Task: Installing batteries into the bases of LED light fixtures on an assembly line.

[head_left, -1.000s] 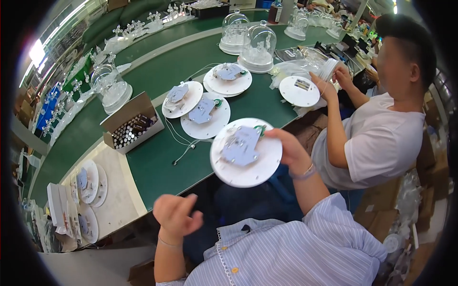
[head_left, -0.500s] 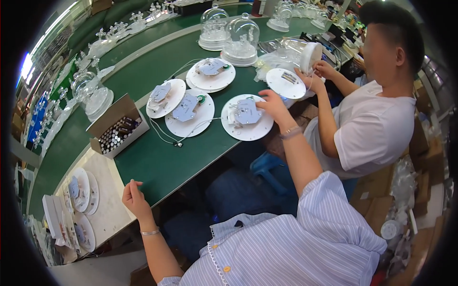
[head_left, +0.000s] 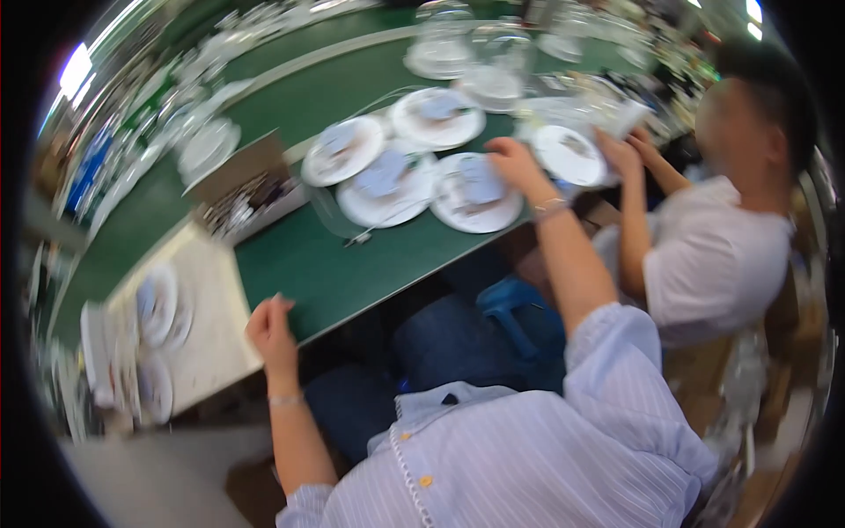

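My right hand (head_left: 519, 165) is at the right edge of a white round base (head_left: 475, 218) bearing a grey-blue plate; fingers bent, it seems to grip the rim, though blur hides the contact. Left of that base, three similar ones overlap: a front one (head_left: 361, 209), a left one (head_left: 317, 167) and a back one (head_left: 422, 132). Thin wires with a small connector (head_left: 358, 238) trail from them over the green table (head_left: 308, 273). Close to the table's front edge, my left hand (head_left: 271, 327) is closed with curled fingers, and nothing shows in it.
Left of the bases stands an open cardboard box (head_left: 264, 207) of small cylinders. More bases (head_left: 158, 304) lie on a pale board (head_left: 207, 308). Clear domes (head_left: 440, 40) stand behind. At right a co-worker (head_left: 713, 255) handles a white part, beside another white disc (head_left: 568, 156).
The view has shifted and blurred. My right hand and the base beside it have moved left, closing the gap to the neighbouring base. My left hand stays near the table edge.
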`<state>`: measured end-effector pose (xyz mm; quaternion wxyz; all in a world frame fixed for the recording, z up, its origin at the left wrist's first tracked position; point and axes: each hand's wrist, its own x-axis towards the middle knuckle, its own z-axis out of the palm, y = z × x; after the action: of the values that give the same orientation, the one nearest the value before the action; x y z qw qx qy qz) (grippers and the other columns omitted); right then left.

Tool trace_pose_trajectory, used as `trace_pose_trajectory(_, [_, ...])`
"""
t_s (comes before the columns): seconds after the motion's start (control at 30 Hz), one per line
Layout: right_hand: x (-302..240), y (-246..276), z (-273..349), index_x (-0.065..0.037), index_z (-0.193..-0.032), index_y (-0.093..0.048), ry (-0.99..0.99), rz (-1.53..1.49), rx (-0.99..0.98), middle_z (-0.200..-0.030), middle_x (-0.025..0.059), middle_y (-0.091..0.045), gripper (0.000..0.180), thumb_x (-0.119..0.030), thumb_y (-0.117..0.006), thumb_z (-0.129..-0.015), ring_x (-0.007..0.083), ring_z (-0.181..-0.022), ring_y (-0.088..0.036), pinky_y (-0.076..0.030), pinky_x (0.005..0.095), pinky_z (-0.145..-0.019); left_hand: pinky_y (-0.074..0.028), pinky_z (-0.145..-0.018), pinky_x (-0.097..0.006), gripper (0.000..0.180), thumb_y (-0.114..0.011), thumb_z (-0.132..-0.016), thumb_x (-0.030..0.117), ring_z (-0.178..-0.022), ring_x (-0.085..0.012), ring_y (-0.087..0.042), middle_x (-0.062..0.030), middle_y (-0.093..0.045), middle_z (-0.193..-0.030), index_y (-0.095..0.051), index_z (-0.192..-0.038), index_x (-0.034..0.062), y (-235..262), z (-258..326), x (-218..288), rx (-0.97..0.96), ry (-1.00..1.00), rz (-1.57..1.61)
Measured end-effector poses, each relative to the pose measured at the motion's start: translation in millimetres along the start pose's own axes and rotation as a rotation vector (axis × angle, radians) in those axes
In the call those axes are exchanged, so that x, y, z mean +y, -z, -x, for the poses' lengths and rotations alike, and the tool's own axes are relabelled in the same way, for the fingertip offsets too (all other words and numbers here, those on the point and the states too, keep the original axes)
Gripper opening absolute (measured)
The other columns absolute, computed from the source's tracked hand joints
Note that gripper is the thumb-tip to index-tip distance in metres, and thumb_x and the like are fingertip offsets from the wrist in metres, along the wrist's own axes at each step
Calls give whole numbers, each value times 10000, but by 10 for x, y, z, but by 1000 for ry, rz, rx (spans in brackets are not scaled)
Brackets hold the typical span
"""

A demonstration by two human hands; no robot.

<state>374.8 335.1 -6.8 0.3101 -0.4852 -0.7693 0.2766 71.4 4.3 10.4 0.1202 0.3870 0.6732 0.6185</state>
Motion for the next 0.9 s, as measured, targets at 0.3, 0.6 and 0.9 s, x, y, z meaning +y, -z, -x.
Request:
trace_pose_trajectory(0.3, [-1501, -407, 981, -1, -960, -501, 523, -86, 175, -901, 129, -526, 233, -15, -520, -728, 252, -838, -506, -390, 296, -758, -290, -514, -177, 72, -523, -807, 86, -576, -38, -345, 40, -406, -658, -548, -830, 23, 685, -122, 36, 391, -94, 6])
trace_pose_trajectory(0.6, [-1629, -1112, 1323, 4, -924, -507, 621, -241, -144, -863, 125, -536, 209, 31, -511, -716, 257, -795, -522, -419, 304, -710, -357, -799, -365, 282, -613, -700, 138, -907, -277, -452, -116, -498, -920, -498, -935, 31, 1958, -396, -232, 585, -329, -1018])
trace_pose_trajectory(0.9, [-1712, -1160, 1375, 3, -826, -512, 652, -77, -93, -752, 126, -532, 129, 18, -509, -698, 286, -706, -505, -415, 344, -621, -330, -889, -400, 336, -584, -702, 134, -1035, -318, -416, -153, -458, -1079, -488, -1006, 29, 2079, -893, -409, 472, -344, -1089])
